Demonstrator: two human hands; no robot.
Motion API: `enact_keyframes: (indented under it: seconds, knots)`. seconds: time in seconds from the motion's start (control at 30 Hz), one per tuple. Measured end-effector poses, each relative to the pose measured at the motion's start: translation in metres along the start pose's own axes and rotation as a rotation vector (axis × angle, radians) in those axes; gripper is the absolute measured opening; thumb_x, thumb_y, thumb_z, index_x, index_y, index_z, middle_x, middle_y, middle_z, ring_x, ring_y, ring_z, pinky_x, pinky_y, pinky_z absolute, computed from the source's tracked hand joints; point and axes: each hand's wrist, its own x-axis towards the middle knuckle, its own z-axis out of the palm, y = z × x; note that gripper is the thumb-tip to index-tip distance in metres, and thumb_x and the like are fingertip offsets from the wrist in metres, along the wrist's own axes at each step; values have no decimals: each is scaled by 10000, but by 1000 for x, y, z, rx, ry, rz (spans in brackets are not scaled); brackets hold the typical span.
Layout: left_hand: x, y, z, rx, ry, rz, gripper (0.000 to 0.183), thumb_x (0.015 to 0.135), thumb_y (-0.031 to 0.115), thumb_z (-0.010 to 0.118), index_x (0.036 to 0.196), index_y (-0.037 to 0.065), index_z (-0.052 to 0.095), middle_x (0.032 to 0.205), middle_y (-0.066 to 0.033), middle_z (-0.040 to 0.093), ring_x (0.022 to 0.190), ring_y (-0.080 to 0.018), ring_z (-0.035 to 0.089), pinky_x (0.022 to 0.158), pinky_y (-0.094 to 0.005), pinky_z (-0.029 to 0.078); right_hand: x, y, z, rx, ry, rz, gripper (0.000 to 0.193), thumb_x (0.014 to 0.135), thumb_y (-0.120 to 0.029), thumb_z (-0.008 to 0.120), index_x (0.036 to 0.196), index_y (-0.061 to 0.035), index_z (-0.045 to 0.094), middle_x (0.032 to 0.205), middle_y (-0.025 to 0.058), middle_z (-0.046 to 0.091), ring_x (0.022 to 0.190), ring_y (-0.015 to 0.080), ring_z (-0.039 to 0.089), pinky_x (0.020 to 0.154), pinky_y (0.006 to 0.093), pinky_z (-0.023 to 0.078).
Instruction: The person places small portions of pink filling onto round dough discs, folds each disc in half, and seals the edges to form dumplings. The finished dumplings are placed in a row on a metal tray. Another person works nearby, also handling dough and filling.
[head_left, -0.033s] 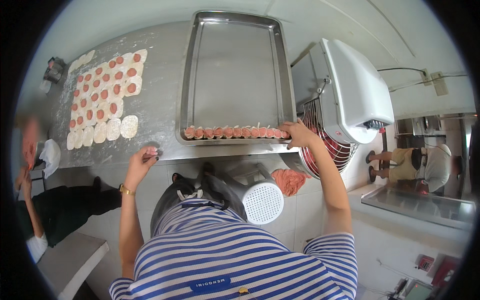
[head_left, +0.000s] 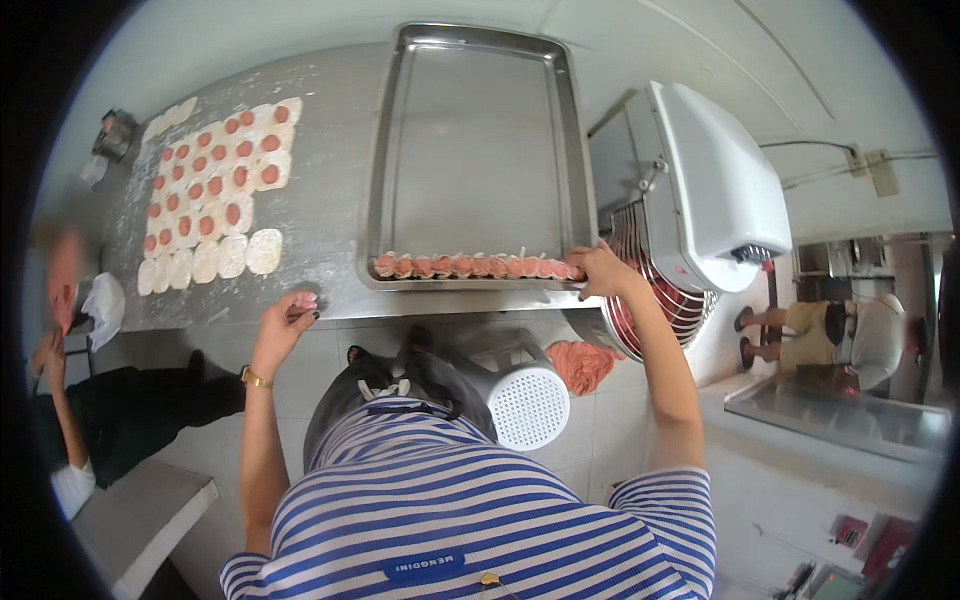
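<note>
A row of small meat-filled dumplings point(head_left: 470, 267) in pale wrappers lies along the near side of a large metal tray point(head_left: 475, 150). My right hand point(head_left: 604, 272) reaches over the tray's near right corner, its fingers closed on the dumpling at the row's right end. Left of the tray, at the table's front edge, my left hand point(head_left: 285, 318) is closed with the fingertips together; anything held there is too small to make out. Farther left, flat floured wrappers point(head_left: 263, 252) lie in rows, most topped with round dabs of pink filling point(head_left: 214, 186). The nearest wrappers are bare.
The metal table point(head_left: 325, 130) is dusted with flour. A white mixer point(head_left: 712, 170) with a wire guard stands right of the tray. Below are a white stool point(head_left: 530, 405) and a reddish cloth-like heap point(head_left: 582, 366). One person point(head_left: 70, 420) is at left, another point(head_left: 840, 330) at far right.
</note>
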Motion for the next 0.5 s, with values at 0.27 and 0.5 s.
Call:
enact_keyframes:
  seconds: [0.27, 0.5]
  knots:
    - [-9, -32, -88, 190, 577, -114, 262, 772, 132, 663, 1004, 10, 660, 792, -75, 675, 690, -157, 629, 660, -287, 492, -22, -12, -14, 284, 190, 58, 1028, 535, -175, 832, 1437, -163, 339, 1387, 120, 461, 1312, 321, 396, 1100, 583, 153]
    - [29, -104, -230, 263, 1113, -205, 190, 782, 158, 637, 923, 44, 694, 813, -161, 678, 707, -303, 655, 680, -366, 507, -24, -77, -42, 464, 342, -28, 730, 605, -9, 712, 1301, -24, 495, 1271, 176, 524, 1178, 327, 514, 1010, 368, 392]
